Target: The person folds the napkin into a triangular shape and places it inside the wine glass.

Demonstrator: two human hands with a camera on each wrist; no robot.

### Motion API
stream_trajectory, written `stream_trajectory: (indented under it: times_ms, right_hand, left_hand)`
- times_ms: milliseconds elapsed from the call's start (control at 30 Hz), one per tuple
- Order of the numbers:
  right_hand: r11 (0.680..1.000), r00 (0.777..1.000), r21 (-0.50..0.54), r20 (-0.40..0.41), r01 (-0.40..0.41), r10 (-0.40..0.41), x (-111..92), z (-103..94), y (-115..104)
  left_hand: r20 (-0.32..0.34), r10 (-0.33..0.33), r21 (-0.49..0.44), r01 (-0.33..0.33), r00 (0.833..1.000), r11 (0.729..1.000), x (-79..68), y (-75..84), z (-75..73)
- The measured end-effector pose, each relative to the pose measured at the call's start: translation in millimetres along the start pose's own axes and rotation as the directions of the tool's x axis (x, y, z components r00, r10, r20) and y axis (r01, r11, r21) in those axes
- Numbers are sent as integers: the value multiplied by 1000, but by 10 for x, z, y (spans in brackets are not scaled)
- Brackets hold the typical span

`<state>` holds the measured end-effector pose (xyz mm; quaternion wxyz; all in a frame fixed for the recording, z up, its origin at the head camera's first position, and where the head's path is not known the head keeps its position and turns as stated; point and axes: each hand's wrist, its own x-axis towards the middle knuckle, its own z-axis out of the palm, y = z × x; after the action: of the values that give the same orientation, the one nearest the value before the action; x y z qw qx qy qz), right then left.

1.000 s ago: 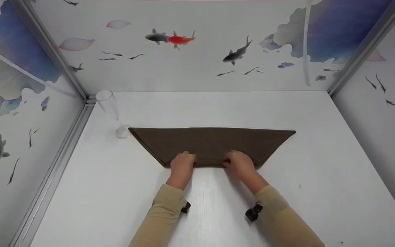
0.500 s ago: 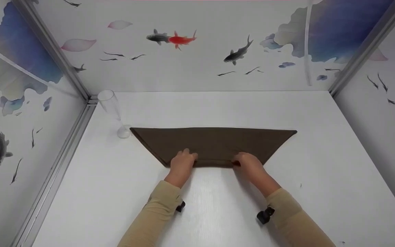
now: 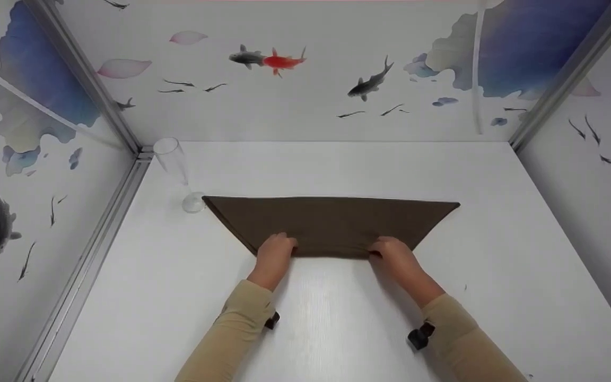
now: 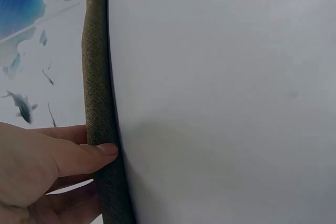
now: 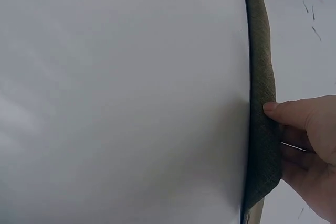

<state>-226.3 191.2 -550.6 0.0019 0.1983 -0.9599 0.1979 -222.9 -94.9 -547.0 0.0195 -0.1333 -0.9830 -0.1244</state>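
Left grip (image 3: 275, 258) at eight o'clock and right grip (image 3: 399, 261) at four pinch the near edge of the brown cloth (image 3: 332, 223), which lies mid-way on the white surface (image 3: 332, 313); a clear glass (image 3: 175, 168) stands at its ten o'clock, just beside.

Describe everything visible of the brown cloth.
The brown cloth looks matte and woven, shaped as a trapezoid, its long edge farthest away, its near edge rounded as if rolled or folded. It lies on the white table. The left hand and right hand pinch the near edge; a clear flute stands by the cloth's far left corner, contact unclear.
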Motion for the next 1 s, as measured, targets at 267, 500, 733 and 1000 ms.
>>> stream_trajectory:
  times_ms: [267, 500, 733, 1000]
  right_hand:
    - [999, 998, 27, 51, 44, -45, 3, -29, 63]
    - [997, 996, 74, 85, 2, -8, 11, -60, 76]
    - [996, 996, 67, 71, -57, 52, 69, -49, 36]
    - [991, 995, -93, -23, 94, -96, -3, 14, 35]
  left_hand:
    - [20, 35, -123, -33, 999, 992, -39, -63, -52]
    - [52, 37, -228, -24, 998, 973, -82, -112, -90]
    - [8, -56, -224, 57, 998, 973, -13, -148, -73]
    - [-90, -17, 4, 17, 996, 1000, -53, -124, -8]
